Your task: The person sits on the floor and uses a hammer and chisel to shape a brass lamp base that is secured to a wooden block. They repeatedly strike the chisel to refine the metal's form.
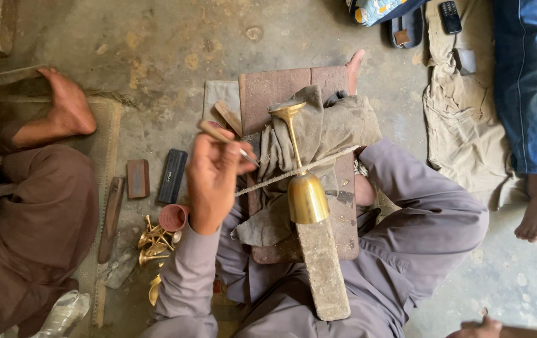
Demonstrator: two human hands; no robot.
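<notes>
Pinching thin tool (228, 139), left hand (212, 178) sits just left of brass goblet (301, 175).

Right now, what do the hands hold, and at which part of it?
The left hand holds a thin tool near its middle, wooden handle end sticking out behind. The right hand is not in view.

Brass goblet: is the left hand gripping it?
No. The left hand holds a thin tool beside the brass goblet, apart from it.
</notes>
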